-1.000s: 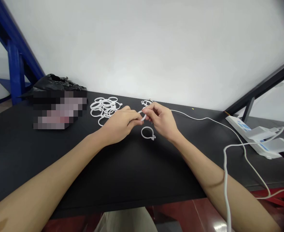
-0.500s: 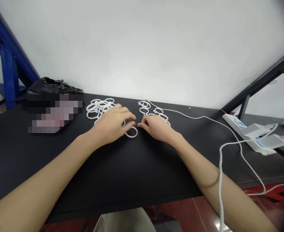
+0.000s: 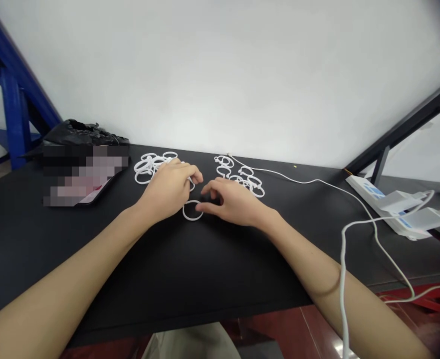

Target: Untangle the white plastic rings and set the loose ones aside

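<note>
My left hand (image 3: 170,188) hovers at the near right side of a heap of white plastic rings (image 3: 143,176), its fingers loosely bent and nothing plainly held. Part of a ring shows just behind its thumb; the hand hides the rest. A single white ring (image 3: 192,219) lies on the black table in front of that heap. My right hand (image 3: 237,200) has thumb and fingers apart, and the thumb tip is at this ring's right edge. Beyond my right hand lies a second group of white rings with small knobs (image 3: 256,187), partly covered by it.
A white cable (image 3: 276,173) crosses the black table (image 3: 205,269) to the right, past a power strip (image 3: 369,189) with white adapters. Another cable (image 3: 342,279) hangs over my right forearm. A black plastic bag (image 3: 74,133) and a blurred-out flat object (image 3: 89,179) lie left.
The single ring has shifted left and nearer to me. My right hand has moved left toward it and its fingers have spread; my left hand has drawn slightly left.
</note>
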`<move>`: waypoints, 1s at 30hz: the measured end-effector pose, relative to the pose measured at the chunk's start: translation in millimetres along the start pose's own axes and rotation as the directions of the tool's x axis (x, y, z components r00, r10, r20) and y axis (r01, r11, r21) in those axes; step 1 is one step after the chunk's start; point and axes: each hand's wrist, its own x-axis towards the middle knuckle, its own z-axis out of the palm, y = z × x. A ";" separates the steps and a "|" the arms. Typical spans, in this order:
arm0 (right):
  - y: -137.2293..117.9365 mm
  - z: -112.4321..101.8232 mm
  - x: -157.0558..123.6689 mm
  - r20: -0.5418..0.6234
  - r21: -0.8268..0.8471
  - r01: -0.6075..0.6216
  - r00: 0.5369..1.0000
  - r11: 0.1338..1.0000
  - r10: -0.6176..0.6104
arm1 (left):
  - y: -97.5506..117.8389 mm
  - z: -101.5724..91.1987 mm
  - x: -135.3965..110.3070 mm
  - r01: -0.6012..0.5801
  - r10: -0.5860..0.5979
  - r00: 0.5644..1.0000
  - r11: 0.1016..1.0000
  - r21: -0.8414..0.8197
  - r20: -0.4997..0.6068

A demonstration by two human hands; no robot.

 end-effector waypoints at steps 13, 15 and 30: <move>4.3 5.8 8.3 -0.331 0.342 -0.182 0.895 0.922 0.299 | 12.7 -6.2 0.6 0.282 -0.296 0.951 0.949 -0.142 -0.091; 2.0 7.1 8.8 -0.350 0.432 -0.191 0.865 0.881 0.359 | 15.7 -6.7 -0.3 0.255 -0.270 0.962 0.947 -0.196 -0.050; -0.7 10.6 7.7 -0.363 0.433 0.081 0.927 0.898 0.092 | 17.6 -3.5 -2.3 0.119 -0.091 0.990 0.947 -0.297 0.105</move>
